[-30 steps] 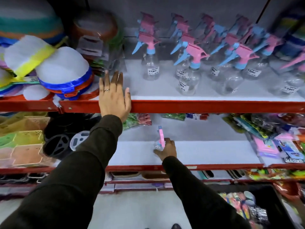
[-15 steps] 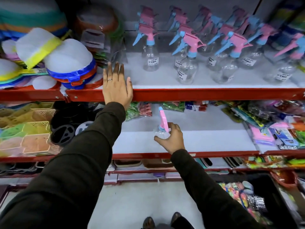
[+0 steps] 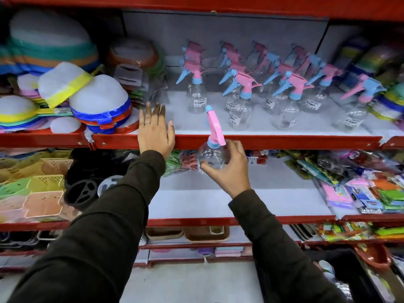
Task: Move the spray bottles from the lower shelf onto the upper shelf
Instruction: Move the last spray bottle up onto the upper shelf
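The clear spray bottle (image 3: 211,157) with its pink and blue trigger head sits in the right hand (image 3: 229,169), whose grip is wrapped around the round belly from the side and below, probably so the tall head stays upright and free as it goes up. It hangs in the air in front of the red lip of the upper shelf (image 3: 284,142), above the white board of the lower shelf (image 3: 218,206), which looks bare of bottles in its middle stretch. The left hand (image 3: 156,132) lies flat and unclenched on the shelf edge, holding nothing, seemingly as a brace. A crowd of matching bottles (image 3: 284,99) fills the shelf's back and right; the near left strip by the stacked lids (image 3: 98,106) looks the freest landing spot. Packets (image 3: 360,182) clutter the lower right.
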The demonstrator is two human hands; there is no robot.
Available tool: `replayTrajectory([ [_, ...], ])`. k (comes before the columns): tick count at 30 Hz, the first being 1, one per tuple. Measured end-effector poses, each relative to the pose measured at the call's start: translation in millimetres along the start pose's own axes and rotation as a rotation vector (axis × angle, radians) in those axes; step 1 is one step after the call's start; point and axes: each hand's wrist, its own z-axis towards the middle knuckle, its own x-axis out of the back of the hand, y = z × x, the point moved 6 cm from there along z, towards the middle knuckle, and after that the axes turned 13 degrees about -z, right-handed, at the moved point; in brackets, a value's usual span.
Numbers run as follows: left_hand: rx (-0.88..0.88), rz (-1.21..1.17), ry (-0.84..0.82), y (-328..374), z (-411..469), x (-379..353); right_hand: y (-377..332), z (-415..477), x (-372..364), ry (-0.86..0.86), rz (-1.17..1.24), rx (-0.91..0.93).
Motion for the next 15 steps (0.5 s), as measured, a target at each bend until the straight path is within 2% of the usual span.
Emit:
replayTrajectory([
  [8,-0.015,0.024,-0.013,-0.2,1.1,-1.0,-40.9,63.7,4.9,0.100,0.021,0.046],
  [15,-0.027,0.025,0.007,-0.9,2.2,-1.5,-40.7,111.0,-16.1,0.030,-0.078,-0.049],
])
